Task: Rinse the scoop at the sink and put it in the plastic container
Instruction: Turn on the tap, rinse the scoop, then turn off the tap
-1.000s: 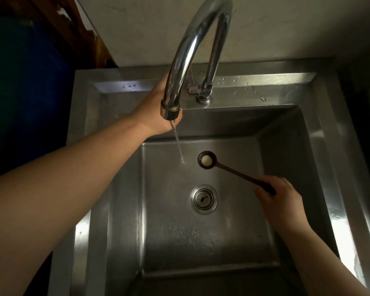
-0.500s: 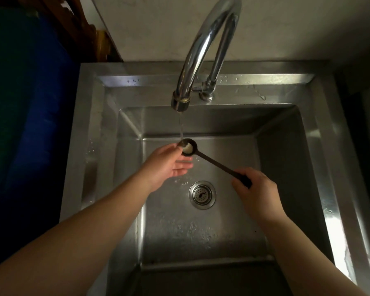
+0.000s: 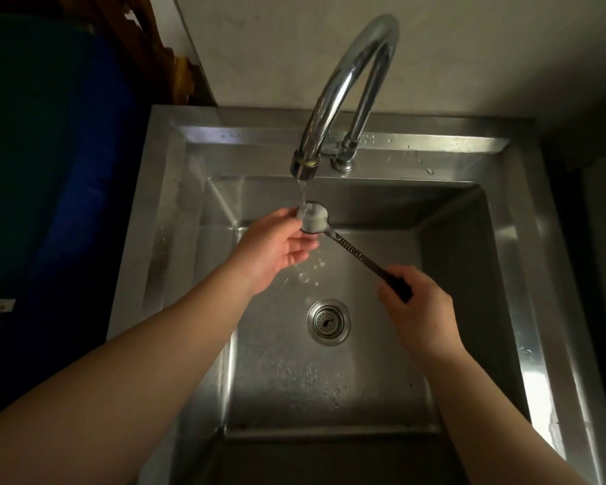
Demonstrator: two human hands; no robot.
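A dark long-handled scoop (image 3: 350,248) is held over the steel sink (image 3: 175,218), its round bowl right under the chrome tap (image 3: 333,96). A thin stream of water falls into the bowl, which holds something white. My right hand (image 3: 417,309) grips the end of the handle. My left hand (image 3: 277,246) is at the bowl, fingertips touching its left rim, palm cupped under it. Drops splash below the bowl. No plastic container is in view.
The drain strainer (image 3: 328,322) sits in the middle of the wet basin floor. A blue and dark surface (image 3: 60,169) stands left of the sink. A plain wall rises behind the tap, with brown wooden pieces (image 3: 165,64) at the upper left.
My left hand came off the tap area down to the scoop bowl. My right hand moved the scoop up and left, under the stream. Water now fills the bowl and splashes.
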